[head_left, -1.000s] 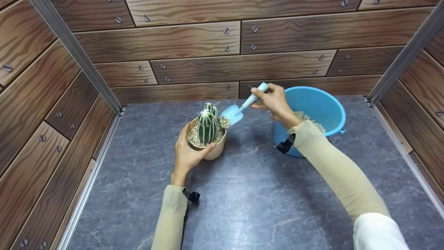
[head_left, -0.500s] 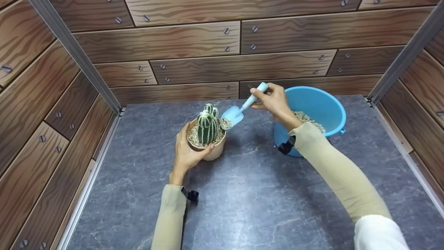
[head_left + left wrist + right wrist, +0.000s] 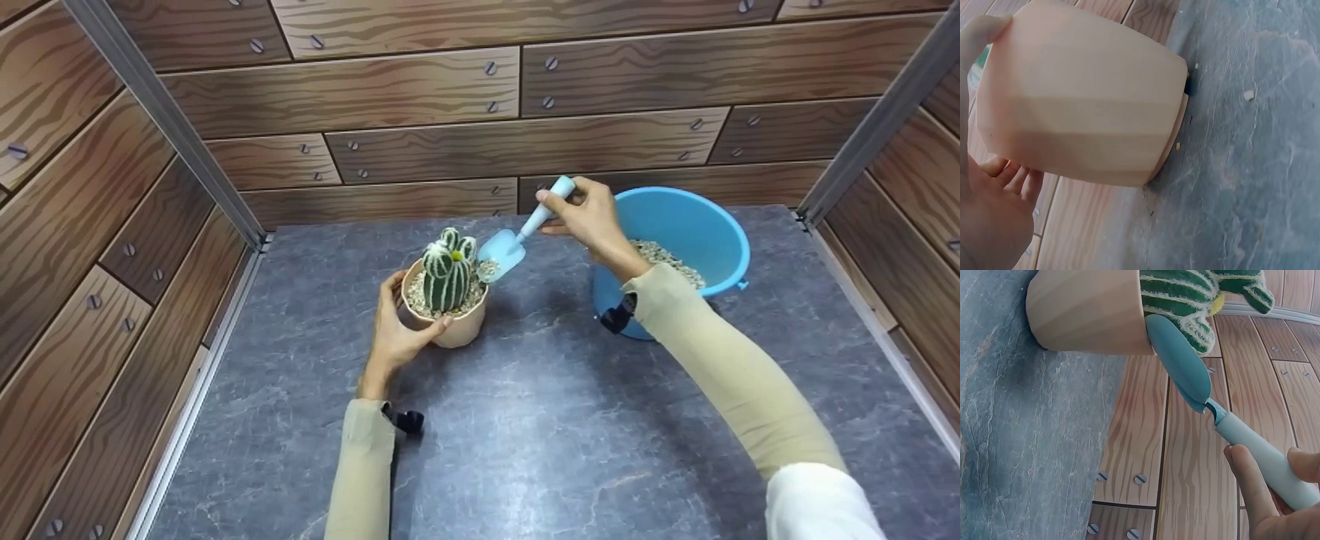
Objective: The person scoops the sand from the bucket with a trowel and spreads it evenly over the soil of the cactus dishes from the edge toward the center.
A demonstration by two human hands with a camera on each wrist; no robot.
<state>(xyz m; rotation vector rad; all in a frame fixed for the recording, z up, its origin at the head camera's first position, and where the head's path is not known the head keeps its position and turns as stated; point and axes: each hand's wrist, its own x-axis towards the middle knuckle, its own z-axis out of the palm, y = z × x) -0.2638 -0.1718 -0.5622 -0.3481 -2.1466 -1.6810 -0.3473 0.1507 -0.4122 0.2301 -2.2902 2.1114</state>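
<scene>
A green-and-white striped cactus [image 3: 446, 289] with a small yellow spot near its top stands in a peach-coloured flowerpot [image 3: 463, 330] filled with pale gravel. My left hand [image 3: 391, 334] grips the pot's left side, thumb at the front and fingers behind; the left wrist view shows the pot's faceted wall [image 3: 1089, 101] close up. By its handle, my right hand [image 3: 596, 217] holds a light blue trowel [image 3: 504, 251], tilted down to the left. A little gravel [image 3: 488, 268] lies at its tip. In the right wrist view the trowel's blade [image 3: 1182, 363] reaches the pot's rim.
To the right of the pot stands a blue bucket [image 3: 675, 225] with gravel [image 3: 667, 261] inside, partly behind my right forearm. A few loose grains, one of them a white grain [image 3: 1248, 95], lie on the grey marbled table [image 3: 525, 420]. Wood-patterned walls [image 3: 420, 90] enclose the sides and back.
The pot and cactus have turned, bringing the yellow spot towards the front. My left hand has shifted slightly left with it. Gravel that hung at the trowel's tip has dwindled; the trowel hardly moved.
</scene>
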